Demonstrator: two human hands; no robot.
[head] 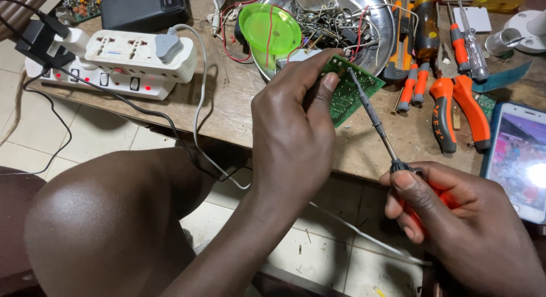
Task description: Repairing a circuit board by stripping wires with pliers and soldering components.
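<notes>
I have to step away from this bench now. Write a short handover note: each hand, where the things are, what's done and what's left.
Left hand: holds the green circuit board tilted above the wooden bench.
Right hand: grips the soldering iron by its orange handle, tip on the board's face.
Nearby: metal bowl of loose parts, orange pliers, phone, white power strip.
Done: cannot tell which joints are worked.
Left: the joint under the tip.
</notes>
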